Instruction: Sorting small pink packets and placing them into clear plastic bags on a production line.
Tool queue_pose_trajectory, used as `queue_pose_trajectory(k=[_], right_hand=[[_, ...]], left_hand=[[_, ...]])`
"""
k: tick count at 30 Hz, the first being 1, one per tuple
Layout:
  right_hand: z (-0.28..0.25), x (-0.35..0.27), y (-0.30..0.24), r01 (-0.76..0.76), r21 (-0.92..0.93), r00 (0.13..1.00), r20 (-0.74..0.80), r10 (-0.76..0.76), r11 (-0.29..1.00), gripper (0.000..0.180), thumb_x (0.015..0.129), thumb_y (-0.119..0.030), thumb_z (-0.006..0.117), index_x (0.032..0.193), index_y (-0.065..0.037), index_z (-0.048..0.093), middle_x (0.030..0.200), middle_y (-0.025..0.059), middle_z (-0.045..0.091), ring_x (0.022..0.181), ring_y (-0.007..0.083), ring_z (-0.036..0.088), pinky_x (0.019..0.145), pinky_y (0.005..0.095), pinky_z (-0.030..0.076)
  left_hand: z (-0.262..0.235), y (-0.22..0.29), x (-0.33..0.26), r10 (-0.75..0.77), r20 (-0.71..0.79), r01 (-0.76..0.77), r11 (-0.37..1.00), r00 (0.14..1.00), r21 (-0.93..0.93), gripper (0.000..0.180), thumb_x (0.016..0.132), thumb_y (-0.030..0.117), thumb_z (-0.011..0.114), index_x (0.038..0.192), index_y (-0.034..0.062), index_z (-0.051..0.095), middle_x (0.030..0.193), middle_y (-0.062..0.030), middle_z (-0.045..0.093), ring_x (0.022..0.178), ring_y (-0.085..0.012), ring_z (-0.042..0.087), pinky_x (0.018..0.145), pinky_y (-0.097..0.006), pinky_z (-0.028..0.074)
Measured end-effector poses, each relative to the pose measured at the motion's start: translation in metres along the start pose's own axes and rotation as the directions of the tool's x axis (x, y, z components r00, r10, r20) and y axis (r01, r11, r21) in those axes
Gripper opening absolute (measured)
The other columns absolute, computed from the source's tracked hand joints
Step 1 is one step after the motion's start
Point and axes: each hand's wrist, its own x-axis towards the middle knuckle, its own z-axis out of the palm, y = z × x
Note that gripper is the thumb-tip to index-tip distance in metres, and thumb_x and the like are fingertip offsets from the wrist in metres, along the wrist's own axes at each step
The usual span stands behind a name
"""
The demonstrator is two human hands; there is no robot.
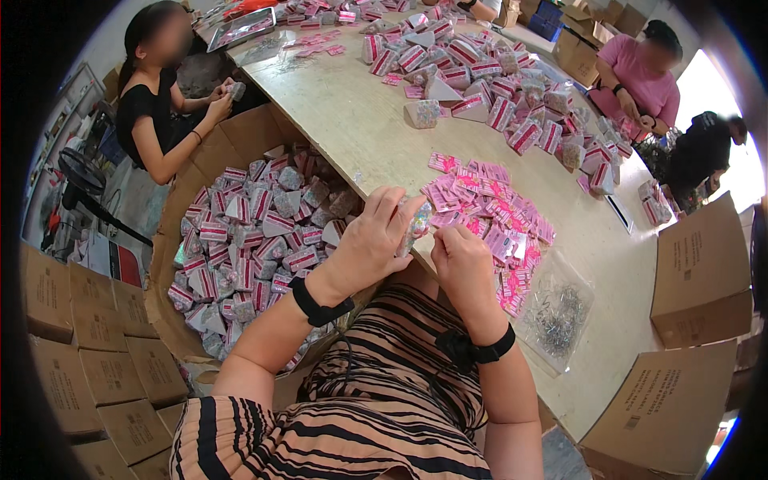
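At the table's near edge, my left hand (372, 240) is closed round a glittery wedge-shaped piece (418, 224), its fingers over the top. Close by on the right, my right hand (466, 264) has its fingers pinched together beside the piece. Whatever those fingers hold, if anything, is too small or hidden to make out. Just beyond both hands spreads a loose heap of pink printed cards (488, 200). To the right of the cards lies a clear plastic bag (560, 308) with many thin metal pins or fasteners in it.
A big open cardboard box (164, 276) at my left holds many glittery wedges with pink labels. More wedges (480, 80) are piled on the table (336, 104). Stacked cartons (120, 380) stand left, open cartons (696, 272) right. People sit across on both sides; a fan (84, 176) stands left.
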Motion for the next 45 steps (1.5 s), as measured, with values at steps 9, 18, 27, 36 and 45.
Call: queue_pose_trajectory(k=[9, 18, 27, 36, 45], right_hand=[[-0.003, -0.001, 0.001, 0.036, -0.062, 0.997, 0.071, -0.032, 0.997, 0.007, 0.079, -0.002, 0.06, 0.086, 0.0, 0.059, 0.075, 0.0166, 0.055, 0.069, 0.0365, 0.058, 0.063, 0.0431, 0.048], [-0.006, -0.001, -0.003, 0.024, -0.1, 0.992, 0.122, -0.012, 0.995, 0.006, 0.081, -0.004, 0.059, 0.086, 0.0, 0.059, 0.077, 0.0167, 0.056, 0.071, 0.0364, 0.059, 0.064, 0.0434, 0.048], [-0.011, -0.003, 0.0, -0.003, -0.098, 0.996, 0.088, 0.012, 0.995, 0.006, 0.081, -0.003, 0.058, 0.086, 0.0, 0.059, 0.08, 0.0168, 0.057, 0.071, 0.0372, 0.059, 0.064, 0.0441, 0.048], [-0.011, -0.007, 0.004, -0.009, -0.062, 0.998, 0.068, 0.014, 0.998, 0.005, 0.082, -0.004, 0.058, 0.086, 0.0, 0.059, 0.079, 0.0168, 0.057, 0.072, 0.0368, 0.059, 0.064, 0.0439, 0.048], [-0.005, -0.009, 0.003, 0.0, -0.053, 0.999, 0.047, 0.002, 0.999, 0.004, 0.082, -0.005, 0.059, 0.084, -0.001, 0.059, 0.077, 0.0154, 0.057, 0.071, 0.0358, 0.059, 0.064, 0.0434, 0.049]], left_hand=[[-0.001, 0.004, -0.001, -0.079, 0.059, 0.084, 0.992, 0.995, -0.093, 0.085, 0.056, 0.01, 0.08, 0.132, 0.0054, 0.041, 0.12, -0.0181, 0.043, 0.116, -0.0385, 0.044, 0.094, -0.042, 0.047], [0.008, 0.003, -0.001, -0.086, 0.008, 0.086, 0.993, 0.996, -0.086, 0.083, 0.057, 0.011, 0.079, 0.131, 0.0064, 0.042, 0.119, -0.018, 0.045, 0.115, -0.0381, 0.046, 0.093, -0.041, 0.048], [0.022, -0.004, -0.001, -0.112, -0.011, 0.107, 0.972, 0.994, -0.208, 0.085, 0.056, 0.013, 0.08, 0.132, 0.006, 0.041, 0.12, -0.0182, 0.044, 0.117, -0.0383, 0.044, 0.099, -0.042, 0.043], [0.042, -0.024, -0.01, -0.267, 0.013, 0.243, 0.854, 0.964, -0.46, 0.088, 0.062, 0.028, 0.085, 0.134, 0.0065, 0.04, 0.124, -0.0187, 0.045, 0.12, -0.0356, 0.043, 0.102, -0.041, 0.038], [0.035, -0.027, -0.009, -0.294, -0.078, 0.245, 0.894, 0.953, -0.375, 0.033, 0.084, 0.018, 0.068, 0.111, 0.0001, 0.063, 0.12, -0.0199, 0.053, 0.111, -0.0361, 0.052, 0.093, -0.039, 0.044]])
